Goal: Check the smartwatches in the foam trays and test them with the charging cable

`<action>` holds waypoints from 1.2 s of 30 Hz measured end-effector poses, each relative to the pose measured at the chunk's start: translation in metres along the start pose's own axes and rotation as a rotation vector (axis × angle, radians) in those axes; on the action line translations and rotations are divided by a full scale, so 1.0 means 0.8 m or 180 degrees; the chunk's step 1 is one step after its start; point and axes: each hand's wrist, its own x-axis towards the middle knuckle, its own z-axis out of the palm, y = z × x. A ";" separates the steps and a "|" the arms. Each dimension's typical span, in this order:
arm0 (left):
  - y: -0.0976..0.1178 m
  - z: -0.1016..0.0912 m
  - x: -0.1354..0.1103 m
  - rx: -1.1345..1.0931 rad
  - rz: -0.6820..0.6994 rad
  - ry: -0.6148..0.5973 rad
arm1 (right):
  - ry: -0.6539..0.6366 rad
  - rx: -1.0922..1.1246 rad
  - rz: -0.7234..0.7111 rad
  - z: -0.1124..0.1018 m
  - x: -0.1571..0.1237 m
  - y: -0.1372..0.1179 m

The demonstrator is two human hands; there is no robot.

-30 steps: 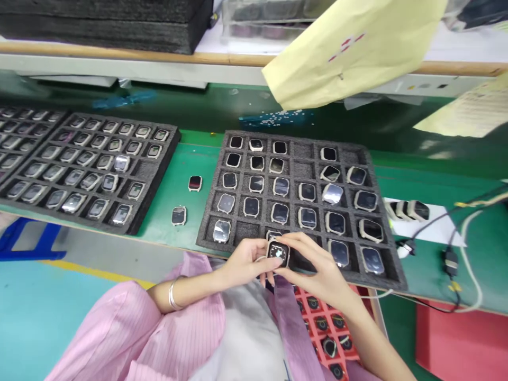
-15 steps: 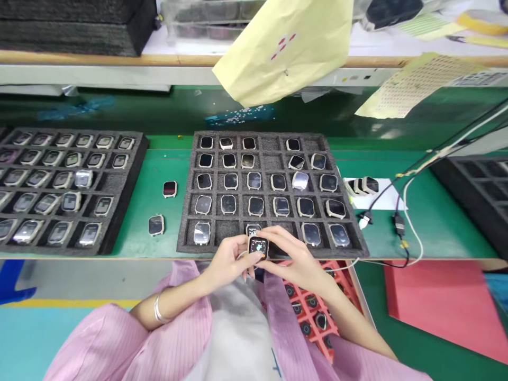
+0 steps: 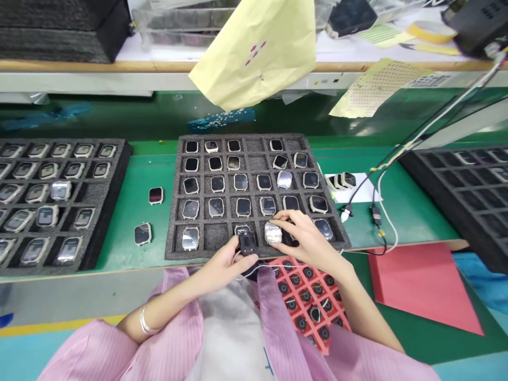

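Note:
My left hand (image 3: 228,264) is closed on a small black square charger (image 3: 247,243) with a white cable running from it, held over the front edge of the dark foam tray (image 3: 216,231). In my right hand (image 3: 304,243), a smartwatch case (image 3: 273,233) is pinched between thumb and fingers, its face bright with glare, above a front-row compartment. Just behind the charger, another smartwatch (image 3: 242,229) is partly covered. The tray's other compartments mostly hold square smartwatches with pale frames. My right hand partly hides a front-row watch.
Two loose watches, one (image 3: 156,195) behind the other (image 3: 143,233), lie left of the tray. A second filled tray (image 3: 113,188) stands further left. Several watches (image 3: 348,180) sit on white paper at right, near cables (image 3: 375,214). A red tray (image 3: 296,312) of round parts is below the table edge.
The lit watch, held at the charger by both hands, has come away to the right in my right hand. My left hand keeps the charger. The view has shifted to the right.

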 end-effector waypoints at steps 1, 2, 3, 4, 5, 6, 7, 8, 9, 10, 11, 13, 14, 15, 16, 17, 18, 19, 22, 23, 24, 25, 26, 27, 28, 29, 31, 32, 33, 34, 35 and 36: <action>0.002 0.000 0.001 -0.0076 -0.0084 -0.0007 | -0.0096 -0.0133 -0.0010 -0.006 -0.005 0.005; 0.004 0.001 0.002 -0.0130 -0.0166 -0.0013 | -0.0129 -0.0243 -0.0012 -0.012 -0.010 0.009; 0.006 0.001 0.004 -0.0167 -0.0236 -0.0023 | -0.0140 -0.0345 0.0005 -0.018 -0.014 0.013; 0.008 0.002 0.006 -0.0195 -0.0284 -0.0036 | -0.0171 -0.0447 0.0036 -0.024 -0.018 0.017; 0.011 0.003 0.009 -0.0215 -0.0316 -0.0051 | -0.0234 -0.0545 0.0078 -0.029 -0.022 0.020; 0.013 0.004 0.012 -0.0227 -0.0331 -0.0067 | -0.0323 -0.0631 0.0128 -0.032 -0.024 0.023; 0.014 0.005 0.016 -0.0237 -0.0330 -0.0079 | -0.0432 -0.0690 0.0174 -0.033 -0.025 0.026; 0.014 0.006 0.019 -0.0244 -0.0319 -0.0085 | -0.0520 -0.0727 0.0222 -0.033 -0.025 0.028; 0.014 0.008 0.023 -0.0241 -0.0301 -0.0091 | -0.0563 -0.0747 0.0268 -0.032 -0.024 0.029; 0.012 0.009 0.025 -0.0221 -0.0283 -0.0104 | -0.0571 -0.0758 0.0308 -0.030 -0.023 0.031; 0.011 0.010 0.027 -0.0184 -0.0269 -0.0123 | -0.0562 -0.0758 0.0337 -0.029 -0.023 0.032; 0.007 0.011 0.029 -0.0092 -0.0259 -0.0182 | -0.0522 -0.0680 0.0353 -0.029 -0.022 0.036; 0.006 0.011 0.029 -0.0061 -0.0261 -0.0214 | -0.0478 -0.0587 0.0356 -0.030 -0.023 0.037; 0.005 0.011 0.029 -0.0055 -0.0266 -0.0238 | -0.0398 -0.0470 0.0359 -0.031 -0.024 0.038; 0.005 0.010 0.029 -0.0076 -0.0267 -0.0254 | -0.0262 -0.0344 0.0368 -0.033 -0.025 0.037; 0.005 0.010 0.028 -0.0119 -0.0265 -0.0263 | -0.0082 -0.0214 0.0375 -0.034 -0.026 0.033; 0.005 0.009 0.028 -0.0172 -0.0266 -0.0273 | 0.0111 -0.0088 0.0371 -0.033 -0.026 0.028; 0.006 0.008 0.028 -0.0212 -0.0275 -0.0283 | 0.0290 0.0030 0.0333 -0.031 -0.025 0.020; 0.005 0.005 0.029 -0.0196 -0.0301 -0.0334 | 0.0431 0.0291 -0.0041 -0.012 -0.017 -0.009; 0.004 0.003 0.029 -0.0174 -0.0276 -0.0348 | 0.0350 0.0315 -0.0209 -0.004 -0.013 -0.019; 0.003 0.002 0.029 -0.0169 -0.0241 -0.0362 | 0.0255 0.0310 -0.0348 0.004 -0.008 -0.026; 0.002 0.001 0.029 -0.0179 -0.0204 -0.0374 | 0.0171 0.0292 -0.0438 0.011 -0.003 -0.032; 0.000 0.000 0.029 -0.0190 -0.0171 -0.0380 | 0.0106 0.0272 -0.0472 0.016 0.001 -0.036; -0.001 0.000 0.029 -0.0189 -0.0139 -0.0360 | 0.0058 0.0258 -0.0474 0.019 0.005 -0.039; -0.002 0.000 0.030 -0.0172 -0.0106 -0.0318 | 0.0017 0.0248 -0.0461 0.020 0.008 -0.040; -0.003 0.001 0.030 -0.0155 -0.0064 -0.0255 | -0.0035 0.0243 -0.0452 0.020 0.010 -0.040; -0.004 0.005 0.030 -0.0112 0.0035 -0.0106 | -0.0158 0.0229 -0.0477 0.018 0.012 -0.039; -0.005 0.006 0.030 -0.0092 0.0075 -0.0030 | -0.0204 0.0220 -0.0495 0.017 0.013 -0.039; -0.005 0.008 0.030 -0.0069 0.0103 0.0040 | -0.0223 0.0212 -0.0500 0.017 0.013 -0.038; -0.006 0.008 0.030 -0.0044 0.0118 0.0098 | -0.0206 0.0202 -0.0494 0.018 0.013 -0.038; -0.006 0.009 0.030 -0.0032 0.0117 0.0143 | -0.0160 0.0191 -0.0479 0.020 0.014 -0.037; -0.006 0.008 0.030 -0.0047 0.0099 0.0174 | -0.0103 0.0180 -0.0455 0.023 0.014 -0.036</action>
